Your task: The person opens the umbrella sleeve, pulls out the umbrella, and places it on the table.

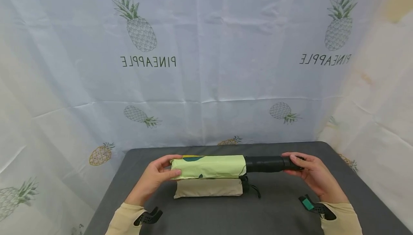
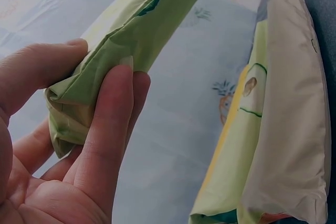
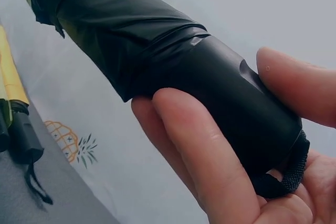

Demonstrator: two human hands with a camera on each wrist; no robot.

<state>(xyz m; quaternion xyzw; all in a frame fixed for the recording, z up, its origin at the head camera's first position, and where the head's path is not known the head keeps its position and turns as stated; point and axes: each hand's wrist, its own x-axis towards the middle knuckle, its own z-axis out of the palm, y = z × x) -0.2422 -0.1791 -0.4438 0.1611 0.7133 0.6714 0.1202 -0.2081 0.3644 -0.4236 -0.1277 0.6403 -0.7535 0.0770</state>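
Both hands hold a black folding umbrella [image 1: 266, 164] level above the table, part of its length inside a light green umbrella sleeve [image 1: 213, 167]. At the sleeve's left end my left hand [image 1: 151, 177] pinches the fabric between thumb and fingers; the left wrist view shows that end creased. My right hand [image 1: 313, 174] grips the black handle [image 3: 236, 98], where a wrist loop hangs by the palm. Folded black cloth shows between handle and sleeve. Below and nearer lies a beige-sleeved umbrella [image 1: 208, 187], beside a green one with a yellow edge [image 2: 226, 166] in the left wrist view.
A dark grey table [image 1: 200, 217] lies beneath. In the right wrist view, a yellow umbrella [image 3: 11, 72] with a black handle and cord rests on it. Behind and at the sides hangs a pale curtain [image 1: 200, 77] with printed pineapples. Each wrist wears a black strap [image 1: 148, 216].
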